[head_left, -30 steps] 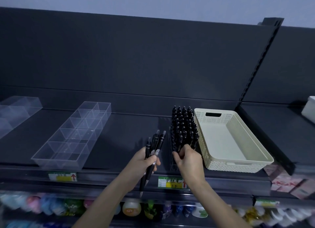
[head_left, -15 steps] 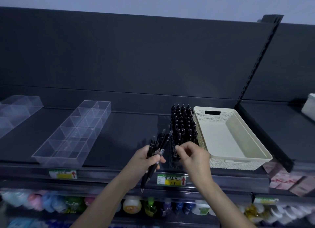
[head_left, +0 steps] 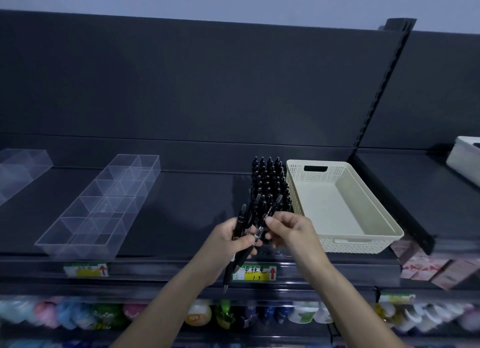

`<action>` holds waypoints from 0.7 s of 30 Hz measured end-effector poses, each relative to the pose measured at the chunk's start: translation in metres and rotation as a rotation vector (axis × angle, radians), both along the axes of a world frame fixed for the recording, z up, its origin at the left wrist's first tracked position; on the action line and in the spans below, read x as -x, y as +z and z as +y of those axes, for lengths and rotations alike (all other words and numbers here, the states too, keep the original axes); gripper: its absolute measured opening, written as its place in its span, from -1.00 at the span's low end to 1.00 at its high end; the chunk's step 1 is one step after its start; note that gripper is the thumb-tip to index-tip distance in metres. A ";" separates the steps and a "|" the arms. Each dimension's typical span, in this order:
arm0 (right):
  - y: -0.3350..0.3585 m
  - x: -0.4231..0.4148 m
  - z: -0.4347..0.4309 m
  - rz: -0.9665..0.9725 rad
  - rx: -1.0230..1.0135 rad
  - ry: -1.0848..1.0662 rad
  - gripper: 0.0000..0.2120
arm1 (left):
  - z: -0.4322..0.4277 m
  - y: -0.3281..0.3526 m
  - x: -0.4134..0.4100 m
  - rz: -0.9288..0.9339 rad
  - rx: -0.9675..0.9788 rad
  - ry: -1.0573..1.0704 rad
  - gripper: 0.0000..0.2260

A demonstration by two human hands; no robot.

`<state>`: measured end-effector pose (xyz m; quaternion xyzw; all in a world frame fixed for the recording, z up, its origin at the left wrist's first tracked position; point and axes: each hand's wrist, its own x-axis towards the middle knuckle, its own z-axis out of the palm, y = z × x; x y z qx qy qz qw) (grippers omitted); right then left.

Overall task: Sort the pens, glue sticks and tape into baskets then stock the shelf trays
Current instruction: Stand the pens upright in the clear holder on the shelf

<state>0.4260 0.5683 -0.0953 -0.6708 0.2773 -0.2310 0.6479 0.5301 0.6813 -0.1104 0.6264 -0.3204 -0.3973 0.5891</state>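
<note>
My left hand grips a bundle of several black pens, tips pointing down past the shelf edge. My right hand pinches the upper part of one pen in that bundle. Just behind the hands, several black pens stand upright in a pen tray on the dark shelf. A cream perforated basket sits right of the tray, with nothing visible inside it.
A clear divided tray lies on the shelf to the left, another clear tray at the far left. A white bin sits far right. Price labels line the shelf edge; bottles fill the shelf below.
My right hand has left the standing pens in the tray and moved left to the bundle in my left hand, pinching one pen there. The left hand has stayed nearly still.
</note>
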 end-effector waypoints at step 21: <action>-0.008 -0.006 -0.013 0.453 0.847 -0.054 -0.68 | 0.012 -0.005 -0.006 0.064 -0.070 0.151 -0.90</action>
